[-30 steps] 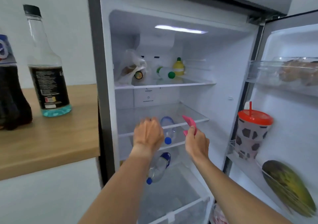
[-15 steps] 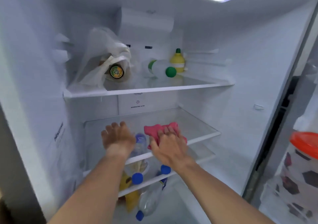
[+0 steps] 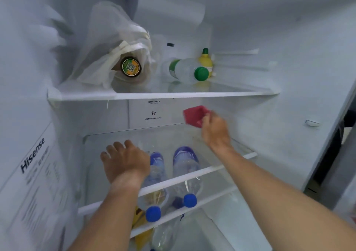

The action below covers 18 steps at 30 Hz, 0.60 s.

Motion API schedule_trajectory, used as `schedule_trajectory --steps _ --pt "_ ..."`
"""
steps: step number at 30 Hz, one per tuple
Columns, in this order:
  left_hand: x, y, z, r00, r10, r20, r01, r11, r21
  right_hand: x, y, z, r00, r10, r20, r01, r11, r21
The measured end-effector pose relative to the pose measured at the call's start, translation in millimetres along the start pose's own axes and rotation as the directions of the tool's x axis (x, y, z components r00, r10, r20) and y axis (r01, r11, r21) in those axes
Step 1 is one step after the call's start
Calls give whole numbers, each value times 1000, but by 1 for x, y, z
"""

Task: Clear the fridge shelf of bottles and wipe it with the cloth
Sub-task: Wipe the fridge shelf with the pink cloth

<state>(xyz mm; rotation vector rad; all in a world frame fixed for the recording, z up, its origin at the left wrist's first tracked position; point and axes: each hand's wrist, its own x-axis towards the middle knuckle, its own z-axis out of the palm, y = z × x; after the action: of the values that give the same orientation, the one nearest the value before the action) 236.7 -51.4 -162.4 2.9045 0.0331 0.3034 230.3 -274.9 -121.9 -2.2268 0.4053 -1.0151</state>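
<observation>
I am looking into an open fridge. The middle glass shelf point(image 3: 227, 168) has nothing standing on it. My left hand point(image 3: 125, 162) lies flat on its left part, fingers spread, palm down. My right hand point(image 3: 214, 130) is raised at the back right of that shelf and grips a pink cloth point(image 3: 194, 115) near the rear wall. Through the glass I see two clear bottles with blue caps point(image 3: 154, 193) point(image 3: 187, 177) lying on the shelf below.
The top shelf point(image 3: 163, 96) carries a white plastic bag with a jar point(image 3: 123, 57), a lying clear bottle with a green cap point(image 3: 187, 70) and a yellow lemon-shaped bottle point(image 3: 206, 60). A vegetable drawer point(image 3: 212, 231) sits at the bottom. The fridge door edge point(image 3: 331, 144) is at the right.
My head has moved closer into the fridge. My right hand has carried the pink cloth from the shelf's front edge to the back right. My left hand stays flat on the shelf.
</observation>
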Motion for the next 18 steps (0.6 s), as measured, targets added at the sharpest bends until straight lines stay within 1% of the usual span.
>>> schedule_trajectory --steps 1,2,3,4,6,7,8,10,12,15,17,18 --pt "1 0 1 1000 0 0 0 1000 4 8 11 -6 996 46 -78 -46 999 11" --pt "1 0 1 1000 2 -3 -2 1000 7 14 22 -12 991 78 -107 -79 997 -3" --pt "1 0 2 1000 2 -5 -2 1000 8 17 32 -15 992 105 -67 -109 992 -66" --pt "1 0 2 1000 1 -5 -1 1000 8 18 41 -17 989 145 31 -136 972 -189" --pt "1 0 2 1000 2 -2 -2 1000 14 16 53 -13 939 258 227 -133 882 -452" --pt "1 -1 3 1000 6 2 -6 1000 18 15 55 -9 915 277 295 -82 840 -537" --pt "1 -1 3 1000 9 3 -9 1000 19 15 56 -5 899 263 350 -9 810 -586" --pt "1 -1 3 1000 10 -1 -10 1000 12 21 53 8 872 228 432 94 790 -606" --pt "1 -2 3 1000 9 -8 -9 1000 7 29 49 21 859 206 468 111 818 -565" --pt "1 -1 4 1000 11 -14 -11 1000 5 40 41 32 853 193 485 28 911 -412" --pt "1 -1 4 1000 8 -13 -7 1000 8 43 36 40 827 167 537 79 911 -405" --pt "1 -1 4 1000 8 -11 -8 1000 11 43 35 44 807 150 571 134 895 -425"
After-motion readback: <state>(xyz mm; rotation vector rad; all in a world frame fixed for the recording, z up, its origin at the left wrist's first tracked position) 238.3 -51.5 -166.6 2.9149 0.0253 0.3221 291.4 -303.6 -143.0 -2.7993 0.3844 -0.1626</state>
